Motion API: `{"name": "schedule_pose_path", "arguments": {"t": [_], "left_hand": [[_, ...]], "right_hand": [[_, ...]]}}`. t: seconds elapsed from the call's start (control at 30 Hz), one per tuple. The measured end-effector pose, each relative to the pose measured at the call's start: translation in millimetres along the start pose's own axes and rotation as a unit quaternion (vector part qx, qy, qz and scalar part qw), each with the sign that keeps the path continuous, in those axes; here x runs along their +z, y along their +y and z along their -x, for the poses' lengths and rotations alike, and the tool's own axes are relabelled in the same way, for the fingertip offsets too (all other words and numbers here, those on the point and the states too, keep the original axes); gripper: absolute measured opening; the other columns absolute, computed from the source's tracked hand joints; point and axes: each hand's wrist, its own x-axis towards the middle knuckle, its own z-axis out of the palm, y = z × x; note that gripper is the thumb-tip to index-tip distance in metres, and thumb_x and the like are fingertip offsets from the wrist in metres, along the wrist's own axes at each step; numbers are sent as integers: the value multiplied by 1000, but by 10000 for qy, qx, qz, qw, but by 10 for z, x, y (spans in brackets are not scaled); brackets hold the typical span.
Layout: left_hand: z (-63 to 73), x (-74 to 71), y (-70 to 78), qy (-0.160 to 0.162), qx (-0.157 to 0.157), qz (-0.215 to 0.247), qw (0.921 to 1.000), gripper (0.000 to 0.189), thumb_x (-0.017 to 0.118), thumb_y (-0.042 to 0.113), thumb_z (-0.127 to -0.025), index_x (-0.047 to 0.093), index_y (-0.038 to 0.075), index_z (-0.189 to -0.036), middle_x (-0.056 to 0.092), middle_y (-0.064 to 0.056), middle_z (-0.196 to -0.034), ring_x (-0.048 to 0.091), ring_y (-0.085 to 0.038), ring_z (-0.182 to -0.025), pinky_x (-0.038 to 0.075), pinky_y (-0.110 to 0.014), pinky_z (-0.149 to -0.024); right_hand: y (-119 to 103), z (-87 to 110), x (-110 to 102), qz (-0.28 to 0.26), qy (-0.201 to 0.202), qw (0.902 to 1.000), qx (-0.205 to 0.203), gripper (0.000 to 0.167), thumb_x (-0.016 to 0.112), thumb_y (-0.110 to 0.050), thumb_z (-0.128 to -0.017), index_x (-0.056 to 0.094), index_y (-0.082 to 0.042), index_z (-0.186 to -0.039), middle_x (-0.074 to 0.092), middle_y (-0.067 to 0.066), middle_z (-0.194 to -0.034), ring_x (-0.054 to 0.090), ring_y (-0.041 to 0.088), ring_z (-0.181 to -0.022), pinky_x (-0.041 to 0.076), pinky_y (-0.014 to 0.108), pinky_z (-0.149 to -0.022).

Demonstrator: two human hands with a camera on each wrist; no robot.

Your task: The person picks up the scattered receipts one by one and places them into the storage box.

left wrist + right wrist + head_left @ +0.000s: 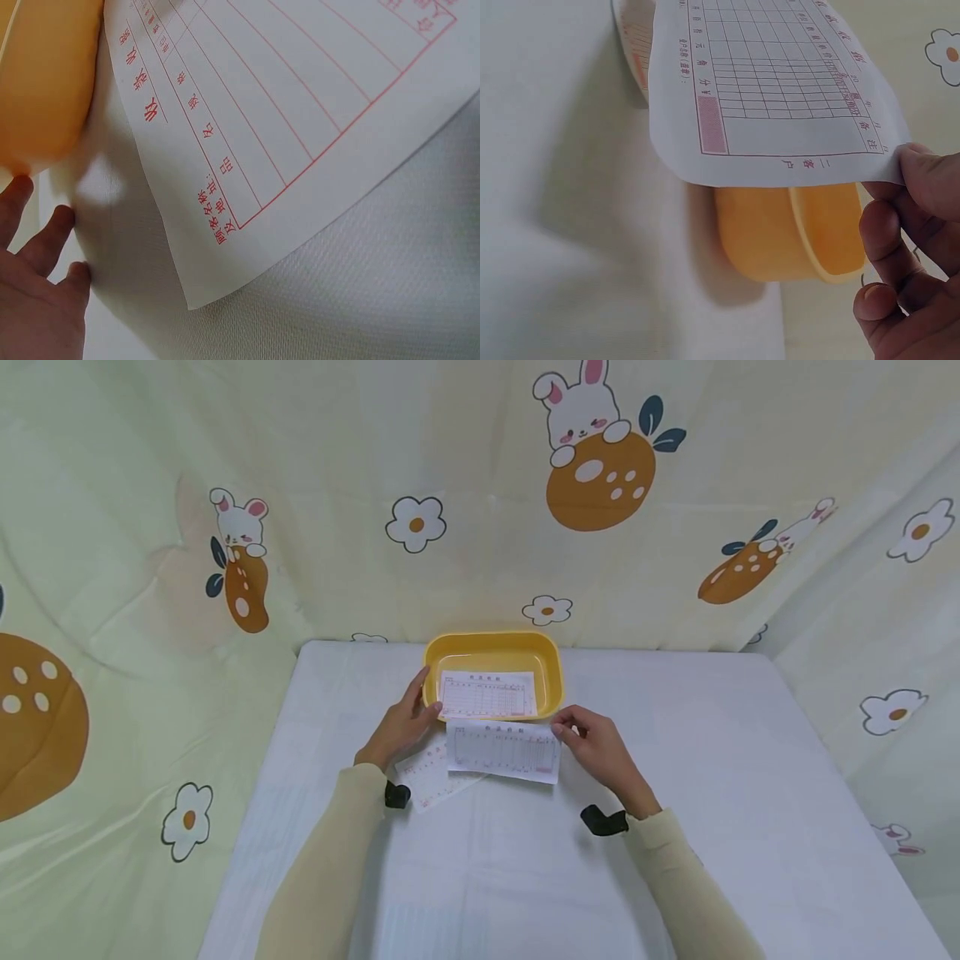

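Note:
My right hand [596,747] pinches the right upper corner of a printed receipt slip [504,752] between thumb and finger. In the right wrist view this slip [780,97] stands off the table, in front of the yellow tray [765,232]. Another receipt slip [487,695] lies in the tray [557,681], against its front wall. My left hand [405,727] is at the tray's left front corner, fingers extended, a fingertip touching its wall in the left wrist view. A further slip with red print [262,112] lies on the table, partly hidden under the held one in the head view.
The tray stands at the back edge of a white-covered table [712,760]. Behind it hangs a curtain [465,443] with rabbit and flower prints, which also closes off both sides. Dark wrist cameras [603,821] are strapped at both cuffs.

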Motion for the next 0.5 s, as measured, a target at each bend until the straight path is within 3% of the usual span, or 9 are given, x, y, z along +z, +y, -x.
{"name": "schedule_pose_path", "arguments": {"t": [0.5], "left_hand": [[13,-10,8,1,-73,-83,9999,80,58,50,-110,7,51,-171,23,0,-177,22,-37,-161,21,-66,-125]], "right_hand": [[-126,-277,-177,182,132,9997,-36,13,65,-6,-107,71,0,-117,70,13,-103,55,28,-89,44,32,-71]]}}
